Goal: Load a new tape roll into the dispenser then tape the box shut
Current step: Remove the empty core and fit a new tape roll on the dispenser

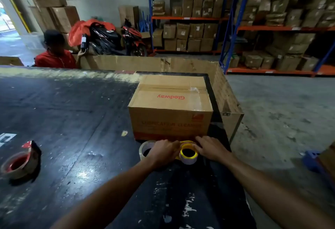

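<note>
A brown cardboard box printed "Glodway" stands on the black table, flaps closed, with some clear tape across its top seam at the right. Just in front of it, a tape roll with a yellow core is held between both hands. My left hand grips its left side and my right hand presses on its right side. A second, clear tape roll lies flat under my left hand, partly hidden. A red tape dispenser with a roll in it lies far left on the table.
A tall cardboard sheet stands along the table's far and right edges. A person in red sits behind the table's far edge. Shelving full of cartons fills the right. A blue object lies on the concrete floor at right.
</note>
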Motion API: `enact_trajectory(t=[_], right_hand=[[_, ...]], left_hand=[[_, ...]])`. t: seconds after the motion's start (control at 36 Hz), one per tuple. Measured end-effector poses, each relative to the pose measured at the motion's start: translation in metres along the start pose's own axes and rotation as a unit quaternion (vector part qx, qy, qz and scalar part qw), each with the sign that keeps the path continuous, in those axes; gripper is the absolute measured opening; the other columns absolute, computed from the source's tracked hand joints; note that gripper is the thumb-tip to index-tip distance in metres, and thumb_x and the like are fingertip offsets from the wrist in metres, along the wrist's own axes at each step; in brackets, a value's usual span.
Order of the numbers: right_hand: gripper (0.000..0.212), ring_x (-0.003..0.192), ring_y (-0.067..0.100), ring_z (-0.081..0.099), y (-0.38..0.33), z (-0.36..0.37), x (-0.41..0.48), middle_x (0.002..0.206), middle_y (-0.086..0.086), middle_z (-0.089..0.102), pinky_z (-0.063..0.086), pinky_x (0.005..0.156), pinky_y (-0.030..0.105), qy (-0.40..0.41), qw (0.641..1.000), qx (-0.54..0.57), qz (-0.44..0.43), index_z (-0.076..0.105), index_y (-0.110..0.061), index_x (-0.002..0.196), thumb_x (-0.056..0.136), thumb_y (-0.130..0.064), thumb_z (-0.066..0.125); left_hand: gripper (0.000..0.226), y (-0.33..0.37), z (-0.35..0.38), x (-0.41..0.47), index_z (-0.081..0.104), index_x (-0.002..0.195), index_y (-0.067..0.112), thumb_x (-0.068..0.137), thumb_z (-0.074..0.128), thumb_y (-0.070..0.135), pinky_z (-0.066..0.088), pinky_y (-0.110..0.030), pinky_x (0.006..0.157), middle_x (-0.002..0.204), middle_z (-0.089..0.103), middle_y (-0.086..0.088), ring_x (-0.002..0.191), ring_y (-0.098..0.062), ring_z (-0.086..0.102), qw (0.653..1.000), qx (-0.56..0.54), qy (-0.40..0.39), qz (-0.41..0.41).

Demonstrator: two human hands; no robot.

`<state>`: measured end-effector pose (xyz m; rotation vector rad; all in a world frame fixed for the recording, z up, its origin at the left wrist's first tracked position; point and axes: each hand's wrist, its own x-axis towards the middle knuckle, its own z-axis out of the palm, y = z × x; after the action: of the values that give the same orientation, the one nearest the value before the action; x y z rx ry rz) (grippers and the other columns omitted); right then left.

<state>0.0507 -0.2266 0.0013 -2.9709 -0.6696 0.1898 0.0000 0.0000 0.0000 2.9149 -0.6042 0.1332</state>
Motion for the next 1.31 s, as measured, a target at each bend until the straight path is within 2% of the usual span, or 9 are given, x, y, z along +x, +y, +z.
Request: enact_trajectory(t=[0.22, 0.36, 0.42, 0.53, 0.67, 0.75, 0.89, 1.03, 1.31], right_hand=[[0.014, 0.085, 0.031, 0.064, -0.003, 0.015, 0.0, 0.094, 0.008, 0.062, 0.05, 0.069, 0.044, -0.055, 0.985, 0.162, 0.017, 0.047, -0.02, 0.095, 0.096, -0.032, 0.054], [0.016, 0.073, 0.022, 0.06, -0.001, 0.013, 0.0, 0.091, 0.008, 0.06, 0.047, 0.063, 0.039, -0.089, 0.977, 0.193, 0.016, 0.038, -0.022, 0.098, 0.096, -0.026, 0.054], [0.023, 0.069, 0.019, 0.057, -0.001, 0.008, -0.003, 0.088, 0.006, 0.057, 0.044, 0.06, 0.036, -0.086, 0.976, 0.201, 0.0, 0.034, -0.024, 0.103, 0.096, -0.027, 0.056], [0.028, 0.07, 0.023, 0.055, 0.004, -0.015, -0.006, 0.089, 0.014, 0.057, 0.043, 0.058, 0.04, -0.091, 0.975, 0.2, -0.036, 0.032, -0.023, 0.102, 0.093, -0.026, 0.059], [0.048, 0.106, 0.022, 0.056, 0.009, -0.057, -0.004, 0.124, 0.005, 0.049, 0.05, 0.089, 0.042, -0.093, 0.977, 0.169, -0.09, 0.034, -0.025, 0.137, 0.096, -0.023, 0.059], [0.06, 0.11, 0.018, 0.052, 0.006, -0.091, -0.001, 0.127, 0.005, 0.046, 0.048, 0.094, 0.036, -0.11, 0.981, 0.119, -0.104, 0.03, -0.028, 0.154, 0.101, -0.027, 0.058], [0.05, 0.104, 0.02, 0.059, -0.002, -0.149, 0.004, 0.12, 0.004, 0.061, 0.05, 0.086, 0.03, -0.11, 0.973, 0.117, -0.165, 0.046, -0.019, 0.149, 0.102, -0.031, 0.057], [0.052, 0.11, 0.013, 0.055, -0.006, -0.202, 0.012, 0.128, -0.011, 0.038, 0.055, 0.073, 0.024, -0.117, 0.971, 0.16, -0.136, 0.04, -0.028, 0.154, 0.105, -0.037, 0.051], [0.054, 0.099, 0.011, 0.07, -0.036, -0.258, 0.026, 0.122, -0.001, 0.067, 0.054, 0.07, 0.024, -0.084, 0.973, 0.161, -0.141, 0.06, -0.02, 0.137, 0.09, -0.044, 0.072]], left_hand=[[0.04, 0.031, 0.029, 0.0, 0.061, 0.123, 0.012, 0.105, 0.042, 0.043, 0.051, -0.04, 0.064, 0.102, 0.073, -0.015, 0.091, -0.038, 0.071, 0.993, -0.026, -0.004, -0.111], [0.045, 0.047, 0.042, -0.009, 0.06, 0.111, 0.011, 0.103, 0.041, 0.05, 0.053, -0.039, 0.064, 0.095, 0.075, -0.013, 0.079, -0.033, 0.07, 0.975, -0.087, -0.035, -0.199], [0.054, 0.048, 0.042, -0.011, 0.062, 0.107, 0.009, 0.102, 0.039, 0.058, 0.06, -0.044, 0.072, 0.094, 0.075, -0.014, 0.078, -0.033, 0.073, 0.95, -0.185, -0.067, -0.244], [0.045, 0.045, 0.037, -0.012, 0.064, 0.105, 0.009, 0.102, 0.05, 0.052, 0.059, -0.038, 0.072, 0.098, 0.073, -0.013, 0.082, -0.024, 0.076, 0.83, -0.484, -0.088, -0.261], [0.033, 0.046, 0.022, -0.014, 0.061, 0.129, 0.002, 0.106, 0.052, 0.025, 0.055, -0.049, 0.102, 0.125, 0.072, -0.017, 0.112, -0.024, 0.072, 0.77, -0.607, -0.004, -0.197], [0.026, 0.048, 0.009, -0.011, 0.067, 0.125, 0.009, 0.106, 0.053, 0.02, 0.055, -0.042, 0.103, 0.125, 0.074, -0.01, 0.118, -0.023, 0.069, 0.773, -0.608, 0.055, -0.173], [0.025, 0.043, -0.011, -0.002, 0.07, 0.12, 0.009, 0.105, 0.054, 0.021, 0.054, -0.036, 0.095, 0.116, 0.077, -0.005, 0.108, -0.014, 0.069, 0.794, -0.58, 0.112, -0.147], [0.026, 0.038, -0.036, 0.001, 0.069, 0.122, 0.011, 0.104, 0.056, 0.024, 0.055, -0.043, 0.101, 0.12, 0.076, -0.003, 0.116, -0.021, 0.07, 0.808, -0.561, 0.135, -0.118], [0.03, 0.032, -0.068, 0.0, 0.065, 0.128, 0.011, 0.101, 0.061, 0.024, 0.055, -0.041, 0.103, 0.124, 0.074, -0.002, 0.118, -0.015, 0.069, 0.799, -0.56, 0.187, -0.113]])
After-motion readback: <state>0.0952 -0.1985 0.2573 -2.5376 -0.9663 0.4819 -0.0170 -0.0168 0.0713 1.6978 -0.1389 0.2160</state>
